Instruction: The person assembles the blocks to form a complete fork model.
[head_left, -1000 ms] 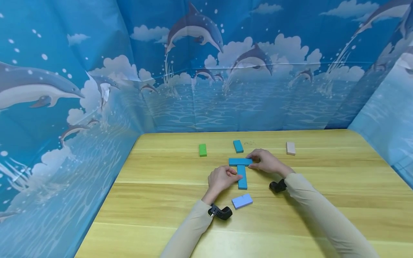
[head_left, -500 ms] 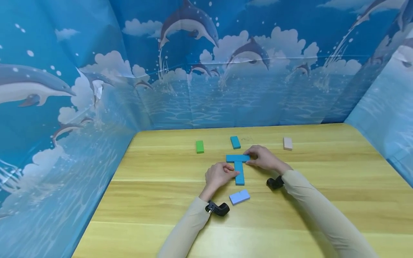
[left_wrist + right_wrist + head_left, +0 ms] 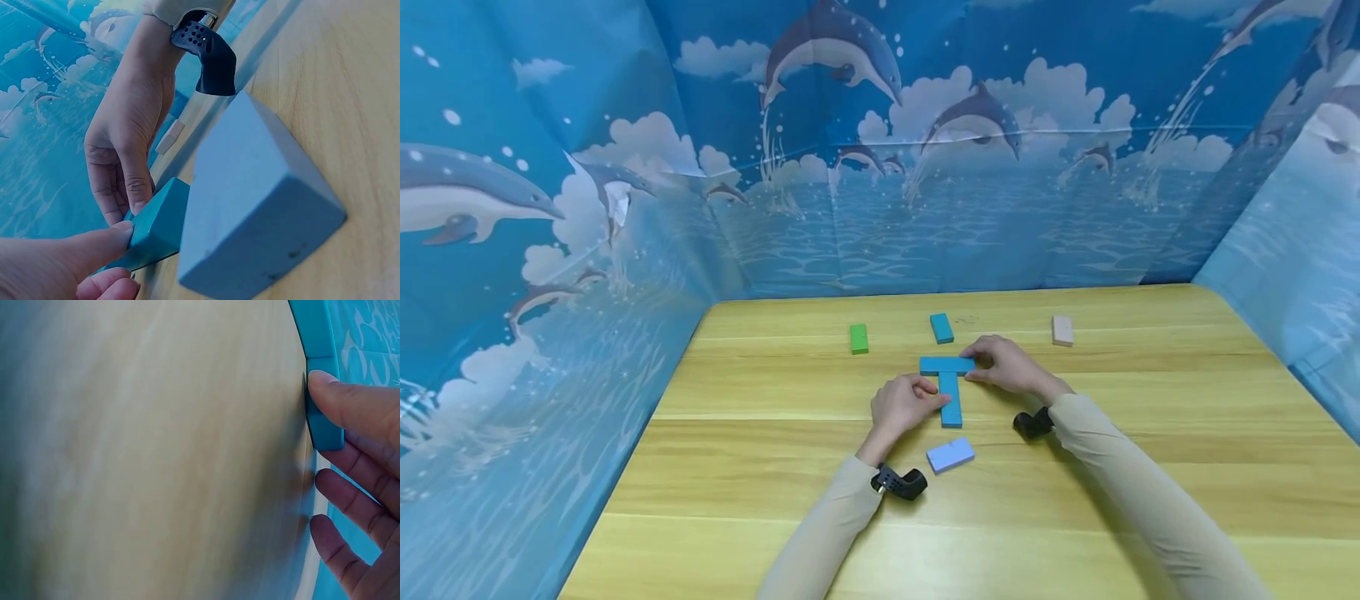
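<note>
Blue wooden blocks lie in a T on the table. My right hand (image 3: pixel 1006 364) pinches the right end of the crossbar (image 3: pixel 936 366) between thumb and fingers; in the right wrist view a seam crosses the blue piece (image 3: pixel 314 328) just beyond the thumb. My left hand (image 3: pixel 901 406) holds the stem (image 3: pixel 951 414) near its middle, thumb tip over it and other fingers curled at its left side. Below the stem lies a lavender block (image 3: pixel 951 455), which looms large and pale blue (image 3: pixel 244 200) in the left wrist view, apart from both hands.
Farther back on the wooden table (image 3: pixel 760 467) lie a green block (image 3: pixel 859 339), a short blue block (image 3: pixel 942 328) and a pale pinkish block (image 3: pixel 1062 331). A dolphin-print sheet (image 3: pixel 880 225) hangs behind the table and along its sides.
The head view has shifted slightly, moving the whole scene up and left in the picture. Both hands stay at the same places on the blue T, which keeps its shape.
</note>
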The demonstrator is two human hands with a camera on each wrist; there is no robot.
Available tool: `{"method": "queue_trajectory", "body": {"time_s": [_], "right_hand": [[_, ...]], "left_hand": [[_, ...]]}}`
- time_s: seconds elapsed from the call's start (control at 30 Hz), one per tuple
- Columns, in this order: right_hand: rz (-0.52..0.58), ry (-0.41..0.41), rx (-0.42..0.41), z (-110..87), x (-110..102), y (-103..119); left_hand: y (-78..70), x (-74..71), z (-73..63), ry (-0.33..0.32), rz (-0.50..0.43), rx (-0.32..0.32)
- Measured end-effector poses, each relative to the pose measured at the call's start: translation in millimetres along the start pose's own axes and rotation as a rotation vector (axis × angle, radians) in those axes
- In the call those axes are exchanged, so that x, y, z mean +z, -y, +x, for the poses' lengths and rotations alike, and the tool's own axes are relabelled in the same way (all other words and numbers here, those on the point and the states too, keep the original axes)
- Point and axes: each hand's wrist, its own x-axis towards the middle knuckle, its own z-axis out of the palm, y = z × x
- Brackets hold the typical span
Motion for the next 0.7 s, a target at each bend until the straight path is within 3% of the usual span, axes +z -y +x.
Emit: {"method": "queue_trajectory", "body": {"time_s": [0.7], "right_hand": [[-0.013, 0.005, -0.008, 0.4, 1.3, -1.4]], "left_hand": [[0.8, 1.1, 0.3, -0.004, 0.01, 0.007]]}}
